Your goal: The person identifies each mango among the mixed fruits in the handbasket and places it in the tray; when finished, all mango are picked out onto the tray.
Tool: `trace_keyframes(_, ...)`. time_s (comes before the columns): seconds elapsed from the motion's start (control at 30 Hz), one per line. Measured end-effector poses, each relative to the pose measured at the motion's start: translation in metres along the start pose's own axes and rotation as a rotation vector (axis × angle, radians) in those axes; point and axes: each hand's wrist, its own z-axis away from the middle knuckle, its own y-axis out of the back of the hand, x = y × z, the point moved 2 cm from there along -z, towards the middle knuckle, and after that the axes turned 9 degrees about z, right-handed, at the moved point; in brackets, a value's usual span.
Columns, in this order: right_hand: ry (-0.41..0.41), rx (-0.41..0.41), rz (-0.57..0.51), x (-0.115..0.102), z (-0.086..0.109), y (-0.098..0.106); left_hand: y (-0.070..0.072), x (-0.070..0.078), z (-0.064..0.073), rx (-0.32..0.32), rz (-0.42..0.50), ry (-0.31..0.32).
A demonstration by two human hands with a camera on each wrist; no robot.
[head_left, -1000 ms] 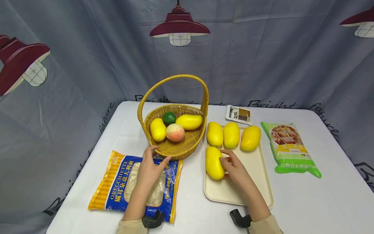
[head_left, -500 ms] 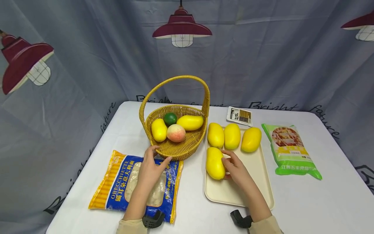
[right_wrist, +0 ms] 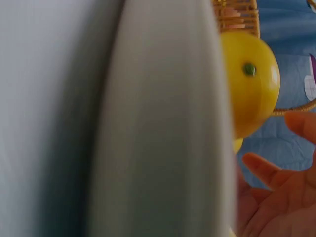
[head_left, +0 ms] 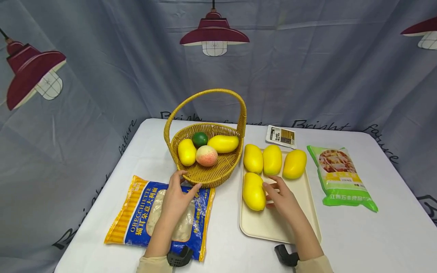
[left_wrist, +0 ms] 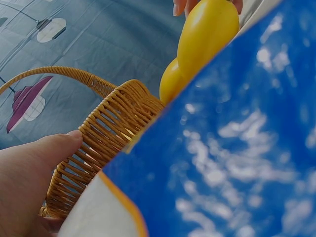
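Observation:
My left hand holds the near end of the wicker basket. Its thumb lies against the woven wall in the left wrist view, its other fingers mostly hidden. Inside the basket are two yellow mangoes, a peach and a dark green fruit. My right hand is just right of a mango on the cream tray, fingers spread and slightly bent. The right wrist view shows fingers apart from a mango; the tray's blurred edge covers much of it.
Several more mangoes fill the tray's far end. A blue-and-yellow orecchiette bag lies under my left forearm. A green food packet lies right of the tray, a small white-and-brown packet behind it. A grey curtain encloses the table.
My right hand has let go of the near mango and drawn slightly right; the mango stays on the tray. The left hand keeps its place at the basket. The view shifted slightly.

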Motion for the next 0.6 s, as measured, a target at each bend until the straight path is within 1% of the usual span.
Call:
trace_keyframes(0.17, 0.041, 0.022, 0.083, -0.009, -0.003, 0.011, 0.000, -0.001, 0.000, 0.007, -0.005, -0.007)
trace_keyframes(0.33, 0.093, 0.042, 0.144, -0.024, -0.005, 0.021, 0.000, -0.001, 0.000, 0.009, -0.006, -0.010)
trace_keyframes(0.47, 0.147, 0.042, 0.151, -0.042, -0.008, 0.026, 0.000, 0.000, 0.000, 0.006, -0.005, -0.011)
trace_keyframes(0.6, 0.207, 0.024, 0.150, -0.065, -0.013, 0.025, -0.001, 0.000, 0.000, 0.007, -0.005, -0.011)
